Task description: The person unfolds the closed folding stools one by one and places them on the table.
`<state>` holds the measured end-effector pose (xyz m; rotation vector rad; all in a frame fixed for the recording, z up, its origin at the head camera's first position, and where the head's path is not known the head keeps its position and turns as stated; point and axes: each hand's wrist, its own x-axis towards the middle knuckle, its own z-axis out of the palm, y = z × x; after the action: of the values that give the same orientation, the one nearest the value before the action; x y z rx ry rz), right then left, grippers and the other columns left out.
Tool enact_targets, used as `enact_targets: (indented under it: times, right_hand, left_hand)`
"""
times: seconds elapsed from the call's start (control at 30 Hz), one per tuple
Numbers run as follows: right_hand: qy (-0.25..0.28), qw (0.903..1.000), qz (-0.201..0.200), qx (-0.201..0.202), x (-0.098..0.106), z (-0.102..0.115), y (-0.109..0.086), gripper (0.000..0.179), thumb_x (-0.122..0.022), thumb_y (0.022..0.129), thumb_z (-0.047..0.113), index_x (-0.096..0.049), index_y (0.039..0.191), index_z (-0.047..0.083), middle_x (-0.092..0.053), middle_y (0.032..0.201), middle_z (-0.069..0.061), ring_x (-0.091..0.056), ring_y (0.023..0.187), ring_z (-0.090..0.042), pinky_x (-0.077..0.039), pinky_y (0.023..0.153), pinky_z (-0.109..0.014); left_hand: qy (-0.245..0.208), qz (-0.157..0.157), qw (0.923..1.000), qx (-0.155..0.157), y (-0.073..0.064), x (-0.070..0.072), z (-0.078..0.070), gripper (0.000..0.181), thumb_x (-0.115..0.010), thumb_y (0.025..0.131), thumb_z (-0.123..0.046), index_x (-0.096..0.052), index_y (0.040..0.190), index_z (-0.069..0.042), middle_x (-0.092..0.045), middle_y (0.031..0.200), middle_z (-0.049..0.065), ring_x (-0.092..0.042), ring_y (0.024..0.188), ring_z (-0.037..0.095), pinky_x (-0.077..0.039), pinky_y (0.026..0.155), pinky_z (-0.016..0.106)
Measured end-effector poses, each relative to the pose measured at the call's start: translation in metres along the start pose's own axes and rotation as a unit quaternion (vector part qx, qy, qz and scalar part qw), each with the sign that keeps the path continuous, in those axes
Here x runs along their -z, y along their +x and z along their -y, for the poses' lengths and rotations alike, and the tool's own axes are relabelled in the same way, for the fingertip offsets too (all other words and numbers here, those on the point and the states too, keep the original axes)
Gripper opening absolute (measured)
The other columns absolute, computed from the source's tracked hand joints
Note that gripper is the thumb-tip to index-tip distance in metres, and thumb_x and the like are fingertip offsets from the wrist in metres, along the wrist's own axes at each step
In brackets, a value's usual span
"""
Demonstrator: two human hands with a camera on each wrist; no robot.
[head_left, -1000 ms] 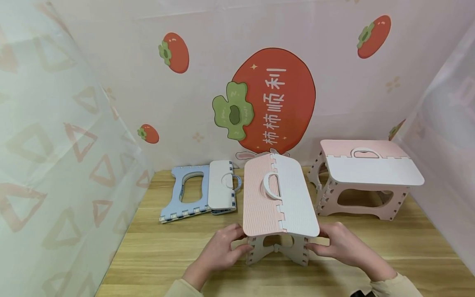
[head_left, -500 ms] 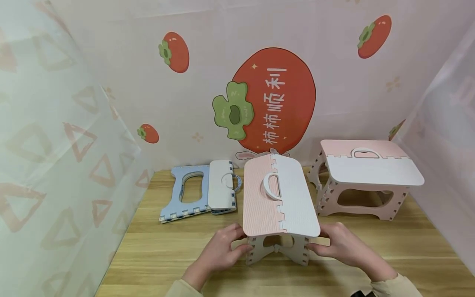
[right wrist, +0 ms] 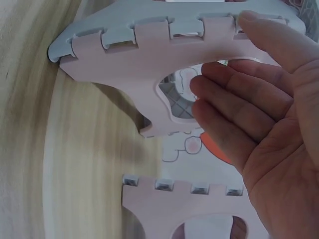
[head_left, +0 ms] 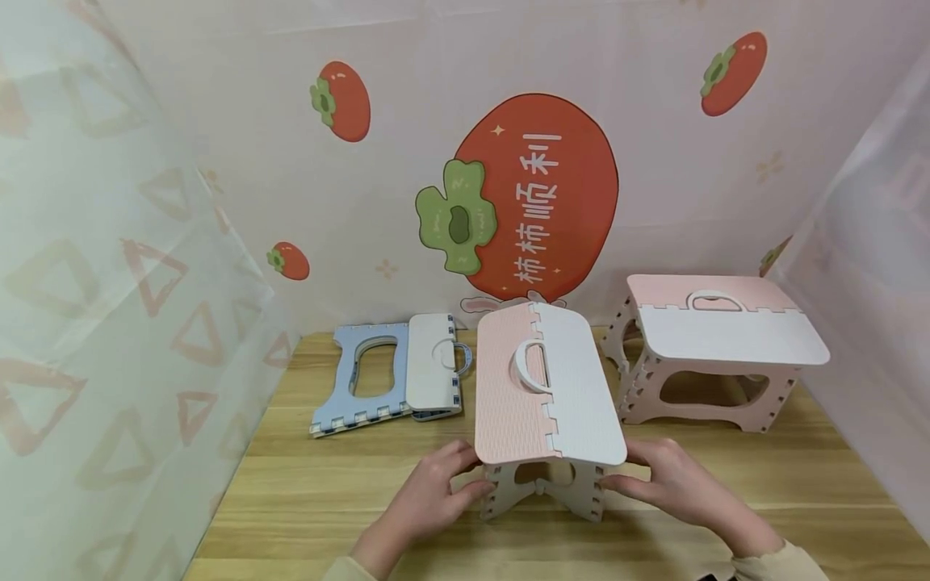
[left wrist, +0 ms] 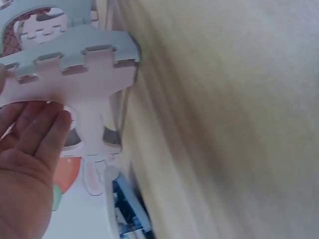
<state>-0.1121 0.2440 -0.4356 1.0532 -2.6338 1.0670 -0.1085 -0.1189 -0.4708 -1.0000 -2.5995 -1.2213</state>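
Observation:
A folding stool (head_left: pixel 510 387), its top half pink and half white, stands at the front middle of the table. Its top is slightly peaked along the hinge, with a white loop handle (head_left: pixel 533 365) over it. My left hand (head_left: pixel 436 492) grips the left side leg panel (left wrist: pixel 84 84), thumb on the front edge and fingers at its opening. On the other side, my right hand (head_left: pixel 668 480) holds the right leg panel (right wrist: pixel 124 69). Its thumb lies on the hinged edge and its fingers reach to the opening. The left fingertips are partly hidden behind the panel.
At back left a folded blue and white stool (head_left: pixel 392 363) lies on the wooden table (head_left: pixel 291 500). A second pink and white stool (head_left: pixel 726 339) stands unfolded at back right. A printed cloth wall (head_left: pixel 392 202) closes off the back.
Both hands keep the same place on the stool, and the stool stays put. Only the head view has shifted very slightly.

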Motion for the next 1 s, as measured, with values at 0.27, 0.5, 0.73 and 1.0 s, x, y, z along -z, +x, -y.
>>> enact_targets:
  times: [0.27,0.5,0.73,1.0]
  right_hand:
    - [-0.063,0.9958,-0.066,0.011,0.019,0.007,-0.002,0.044,-0.08,0.086,0.007,-0.071,0.129,0.008,-0.077,0.114,-0.006,-0.072,0.098,-0.007,-0.053,0.071,-0.013]
    - [-0.104,0.9891,-0.102,0.022,0.038,0.011,0.005,0.059,-0.08,0.085,0.005,-0.063,0.141,0.014,-0.072,0.126,-0.006,-0.067,0.083,0.002,-0.048,0.078,-0.008]
    - [-0.092,0.9923,-0.071,0.044,0.049,0.017,0.021,0.071,-0.079,0.087,0.006,-0.051,0.151,0.011,-0.058,0.148,-0.005,-0.059,0.123,0.002,-0.045,0.094,-0.007]
    - [-0.085,0.9951,-0.028,0.041,0.047,0.023,0.043,0.073,-0.079,0.09,0.016,-0.046,0.155,0.013,-0.05,0.154,-0.011,-0.045,0.139,-0.006,-0.029,0.109,-0.004]
  left_hand:
    - [0.052,0.053,0.996,0.049,-0.001,0.026,-0.01,0.053,-0.065,0.101,-0.038,-0.056,0.147,-0.013,-0.058,0.147,0.004,-0.058,0.133,0.029,-0.049,0.108,0.05]
    - [0.09,-0.008,0.9958,-0.016,0.004,0.06,-0.011,0.059,-0.068,0.099,-0.03,-0.05,0.15,-0.005,-0.05,0.154,0.011,-0.053,0.137,0.03,-0.048,0.108,0.049]
    - [0.104,-0.015,0.9913,-0.079,0.026,0.08,-0.02,0.065,-0.066,0.101,-0.034,-0.043,0.155,-0.007,-0.046,0.158,0.012,-0.048,0.142,0.027,-0.049,0.109,0.047]
    - [0.118,0.071,0.9891,-0.051,0.057,0.077,-0.04,0.077,-0.067,0.098,-0.044,-0.034,0.16,-0.011,-0.029,0.168,0.0,-0.027,0.154,0.017,-0.034,0.121,0.044]
